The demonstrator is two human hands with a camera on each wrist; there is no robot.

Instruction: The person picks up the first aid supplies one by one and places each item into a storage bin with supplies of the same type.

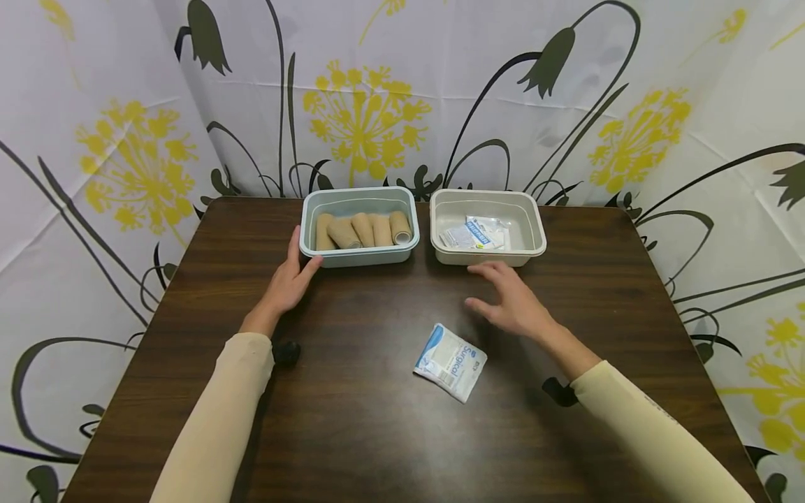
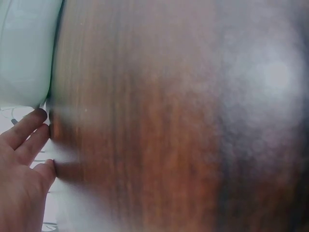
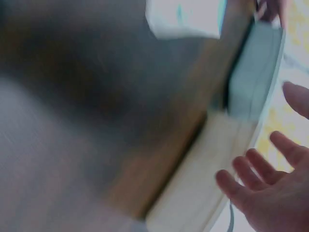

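On the dark wooden table (image 1: pixel 352 433) lie 2 shallow tubs side by side at 12 o'clock: a pale blue tub (image 1: pixel 359 225) holding 5 tan bandage rolls (image 1: pixel 363 230), and to its 3 o'clock side a cream tub (image 1: pixel 487 227) with a few flat white packets (image 1: pixel 474 234) inside. The left hand (image 1: pixel 289 279) rests flat on the table with its straight fingers touching the blue tub's near left corner, the thumb lying along the tub's front wall; the left wrist view shows those fingers (image 2: pixel 29 130) together and extended against the table edge of the tub, gripping nothing. The right hand (image 1: pixel 512 300) hovers just above the table, near the cream tub's front wall, fingers relaxed and slightly spread, holding nothing; the right wrist view confirms the fingers (image 3: pixel 251 174) apart and empty. The surgical packet (image 1: pixel 450 361) lies flat and alone toward 6 o'clock from the right hand, close by but apart from it, turned at a slant. It looks like a thin sealed pouch, so I judge it light, soft and flexible, with a smooth wrapper that may slide on the polished wood; pinching 1 edge or corner between thumb and fingertips would likely serve better than pressing on its flat face.
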